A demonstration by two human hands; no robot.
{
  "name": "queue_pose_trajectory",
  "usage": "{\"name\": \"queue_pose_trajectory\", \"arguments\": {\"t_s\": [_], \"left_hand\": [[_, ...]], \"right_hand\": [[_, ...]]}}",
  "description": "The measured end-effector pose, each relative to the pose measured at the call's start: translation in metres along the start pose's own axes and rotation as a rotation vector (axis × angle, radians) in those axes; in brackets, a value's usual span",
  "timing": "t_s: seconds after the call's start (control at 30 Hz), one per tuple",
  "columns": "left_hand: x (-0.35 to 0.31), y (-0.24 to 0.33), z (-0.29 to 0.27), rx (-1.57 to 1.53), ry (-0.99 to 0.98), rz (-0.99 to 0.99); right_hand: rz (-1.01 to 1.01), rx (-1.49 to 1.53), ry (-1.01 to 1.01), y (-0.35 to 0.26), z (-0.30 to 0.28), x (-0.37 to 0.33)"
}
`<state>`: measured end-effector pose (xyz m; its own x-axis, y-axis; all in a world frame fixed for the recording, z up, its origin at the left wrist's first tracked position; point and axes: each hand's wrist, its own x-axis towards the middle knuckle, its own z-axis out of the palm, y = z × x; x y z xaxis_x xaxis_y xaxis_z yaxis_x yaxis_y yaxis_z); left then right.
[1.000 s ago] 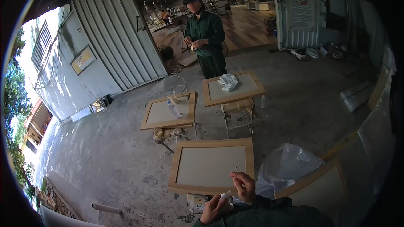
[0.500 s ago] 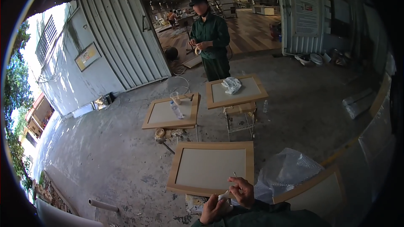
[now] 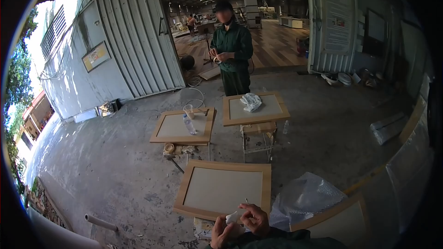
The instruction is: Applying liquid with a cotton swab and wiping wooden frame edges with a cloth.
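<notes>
My left hand point(image 3: 221, 234) is closed around a crumpled white cloth or tissue point(image 3: 232, 217), with part of it poking up past the thumb. Close beside it, my right hand point(image 3: 256, 220) has its fingers curled, and a thin pale stick point(image 3: 247, 200) rises from between them; its kind is too small to tell. Both hands are over the near edge of a wood-framed panel point(image 3: 224, 185) with a pale centre. The panel's support is mostly hidden beneath it.
Two more framed panels stand beyond: the left one point(image 3: 159, 122) bears a plastic bottle point(image 3: 189, 125) and a cup point(image 3: 188, 110), the right one point(image 3: 229, 110) a white rag point(image 3: 251, 102). A co-worker point(image 3: 236, 48) stands behind them holding a tape roll. Bubble wrap point(image 3: 304, 198) lies right.
The view has tilted up a little, so the panels sit lower and slightly left. My hands remain close together, and more of the white cloth or tissue shows above my left thumb.
</notes>
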<state>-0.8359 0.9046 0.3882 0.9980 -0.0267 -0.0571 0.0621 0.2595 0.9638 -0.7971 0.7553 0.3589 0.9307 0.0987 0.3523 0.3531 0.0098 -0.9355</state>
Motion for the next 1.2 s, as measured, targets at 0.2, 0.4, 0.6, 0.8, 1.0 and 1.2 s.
{"name": "queue_pose_trajectory", "arguments": {"t_s": [0.2, 0.4, 0.6, 0.8, 1.0, 1.2], "left_hand": [[0.008, -0.038, -0.023, -0.146, 0.008, 0.047], [0.008, -0.032, -0.020, -0.115, 0.079, 0.015], [0.004, -0.031, -0.017, -0.043, 0.091, 0.017], [0.001, -0.035, -0.017, 0.000, 0.095, 0.036], [0.009, -0.039, -0.018, 0.044, 0.120, 0.038], [0.010, -0.041, -0.018, -0.003, 0.120, 0.015]], "right_hand": [[0.020, 0.046, -0.054, -0.005, 0.010, 0.002], [0.050, 0.076, -0.101, -0.008, 0.010, 0.003], [0.072, 0.063, -0.100, -0.003, 0.011, 0.000], [0.039, 0.047, -0.094, -0.001, 0.011, -0.003], [0.019, 0.028, -0.078, -0.001, 0.008, 0.001], [0.043, 0.054, -0.088, -0.001, 0.008, 0.002]]}}
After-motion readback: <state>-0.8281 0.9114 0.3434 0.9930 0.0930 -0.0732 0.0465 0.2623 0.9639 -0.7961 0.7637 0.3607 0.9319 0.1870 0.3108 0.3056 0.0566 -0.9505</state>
